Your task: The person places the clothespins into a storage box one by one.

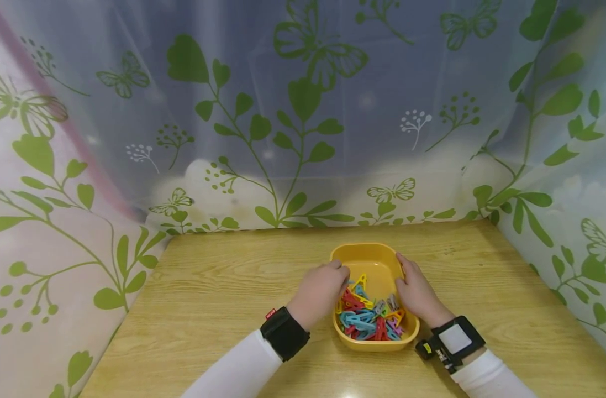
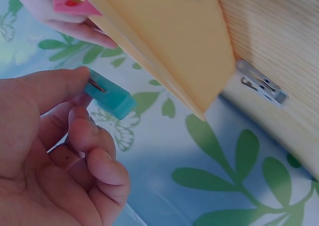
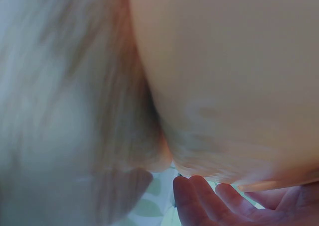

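A yellow plastic tub [image 1: 369, 347] holds a heap of small colourful clothespins [image 1: 364, 319], mostly in its near half. My left hand [image 1: 322, 290] is at the tub's left rim and pinches a teal clothespin [image 2: 110, 94] between thumb and index finger. In the left wrist view the other fingers curl loosely below it. My right hand [image 1: 419, 290] grips the tub's right rim, thumb at the inside. From the right wrist, its fingers [image 3: 192, 196] show by the tub's outer wall [image 3: 234, 86].
A grey clothespin [image 2: 261, 81] lies on the wooden table [image 1: 223, 276], outside the tub in the left wrist view. Curtains [image 1: 263, 110] with leaf and butterfly prints hang behind the table and along both sides.
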A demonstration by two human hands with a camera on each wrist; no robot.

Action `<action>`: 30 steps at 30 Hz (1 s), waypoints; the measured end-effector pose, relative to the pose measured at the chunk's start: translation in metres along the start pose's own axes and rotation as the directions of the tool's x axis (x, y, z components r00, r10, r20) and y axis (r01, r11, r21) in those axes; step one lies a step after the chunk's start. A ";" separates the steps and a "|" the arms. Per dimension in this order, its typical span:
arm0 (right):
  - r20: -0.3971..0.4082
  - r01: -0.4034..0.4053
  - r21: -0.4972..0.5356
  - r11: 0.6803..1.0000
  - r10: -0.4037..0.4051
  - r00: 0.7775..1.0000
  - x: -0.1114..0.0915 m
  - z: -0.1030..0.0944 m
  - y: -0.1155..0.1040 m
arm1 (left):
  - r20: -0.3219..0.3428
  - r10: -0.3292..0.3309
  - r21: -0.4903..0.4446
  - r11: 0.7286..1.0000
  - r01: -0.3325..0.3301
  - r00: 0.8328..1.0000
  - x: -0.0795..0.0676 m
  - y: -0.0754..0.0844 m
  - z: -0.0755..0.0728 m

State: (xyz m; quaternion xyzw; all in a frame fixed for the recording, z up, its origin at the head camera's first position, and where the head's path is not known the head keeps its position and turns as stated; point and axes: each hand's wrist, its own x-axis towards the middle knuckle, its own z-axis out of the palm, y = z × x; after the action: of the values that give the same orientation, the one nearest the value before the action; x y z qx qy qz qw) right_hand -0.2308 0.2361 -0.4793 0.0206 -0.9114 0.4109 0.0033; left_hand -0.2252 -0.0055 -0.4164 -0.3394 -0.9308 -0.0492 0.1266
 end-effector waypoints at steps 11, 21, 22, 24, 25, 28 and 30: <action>0.004 0.000 -0.003 1.000 0.000 1.000 0.001 0.000 0.002 | -0.010 0.102 0.050 0.994 -0.102 0.995 -0.002 0.017 0.003; 0.000 0.001 -0.003 1.000 -0.001 1.000 0.001 -0.001 0.001 | 0.077 0.098 0.021 0.995 -0.100 0.992 -0.003 0.023 0.010; 0.000 0.001 -0.003 1.000 -0.001 1.000 0.001 -0.001 0.001 | 0.077 0.099 0.024 0.995 -0.101 0.992 -0.003 0.024 0.010; 0.000 0.001 -0.002 1.000 -0.001 1.000 0.001 0.000 0.001 | 0.077 0.099 0.021 0.995 -0.101 0.992 -0.004 0.024 0.012; 0.000 0.002 -0.001 1.000 -0.002 1.000 0.001 0.000 0.001 | 0.076 0.099 0.019 0.995 -0.101 0.992 -0.004 0.024 0.013; -0.002 0.008 -0.003 1.000 -0.008 1.000 0.001 0.000 0.002 | 0.074 0.098 0.017 0.995 -0.100 0.992 -0.004 0.024 0.016; -0.006 0.012 -0.003 1.000 -0.012 1.000 0.001 0.000 0.002 | 0.076 0.095 0.013 0.995 -0.096 0.993 -0.004 0.024 0.017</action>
State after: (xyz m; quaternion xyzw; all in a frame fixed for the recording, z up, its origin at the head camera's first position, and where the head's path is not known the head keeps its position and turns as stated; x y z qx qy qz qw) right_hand -0.2316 0.2373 -0.4807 0.0251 -0.9119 0.4096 0.0085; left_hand -0.2103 0.0131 -0.4339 -0.3841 -0.9179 -0.0226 0.0967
